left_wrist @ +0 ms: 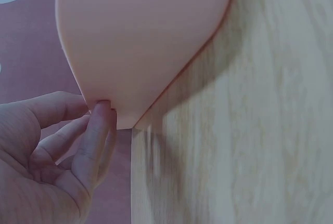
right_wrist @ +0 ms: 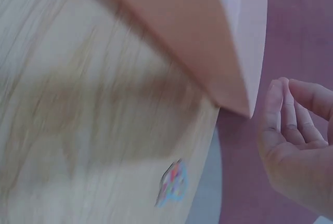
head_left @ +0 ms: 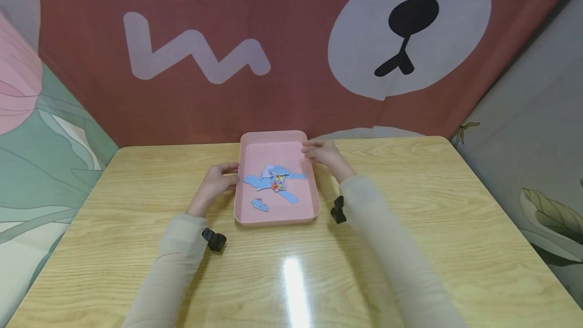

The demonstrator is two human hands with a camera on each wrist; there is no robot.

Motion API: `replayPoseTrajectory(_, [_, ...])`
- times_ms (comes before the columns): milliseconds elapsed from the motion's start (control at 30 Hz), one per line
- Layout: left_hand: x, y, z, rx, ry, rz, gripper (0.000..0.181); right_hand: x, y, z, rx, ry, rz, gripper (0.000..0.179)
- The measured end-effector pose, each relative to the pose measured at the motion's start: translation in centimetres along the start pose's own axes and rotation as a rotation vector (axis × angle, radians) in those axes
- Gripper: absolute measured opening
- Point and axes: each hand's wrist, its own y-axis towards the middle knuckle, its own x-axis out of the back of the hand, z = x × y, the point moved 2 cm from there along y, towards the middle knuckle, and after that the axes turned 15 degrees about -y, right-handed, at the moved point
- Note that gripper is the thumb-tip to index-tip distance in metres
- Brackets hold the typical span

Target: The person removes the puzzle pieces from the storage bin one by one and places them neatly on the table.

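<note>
Tray [head_left: 283, 152] of puzzle pieces [head_left: 278, 183], probably

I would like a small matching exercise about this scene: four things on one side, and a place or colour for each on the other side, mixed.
Things:
1. tray
2. left hand
3. piled pieces
4. right hand

Places or colours:
A. inside the tray
B. near the tray's far right corner
C. plain pink all over
D. touching the tray's left side

Right pairs: 1-C, 2-D, 3-A, 4-B
</note>
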Motion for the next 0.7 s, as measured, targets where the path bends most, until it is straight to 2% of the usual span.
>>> replayPoseTrajectory(167, [0.1,-0.1,-0.2,-0.009,0.000,-0.001,0.052,-1.3,-0.1,1.4,0.031,-0.010,0.016,0.043])
replayPoseTrajectory(400, [0.0,-0.1,-0.2,0.002,-0.009,0.005,0.052,-2.9,0.3,2.4,0.058,0.042,0.005,0.041])
replayPoseTrajectory(700, [-0.1,-0.1,-0.2,-0.011,-0.004,0.016,0.052,-4.7,0.6,3.3,0.140,0.097,-0.021,0.039])
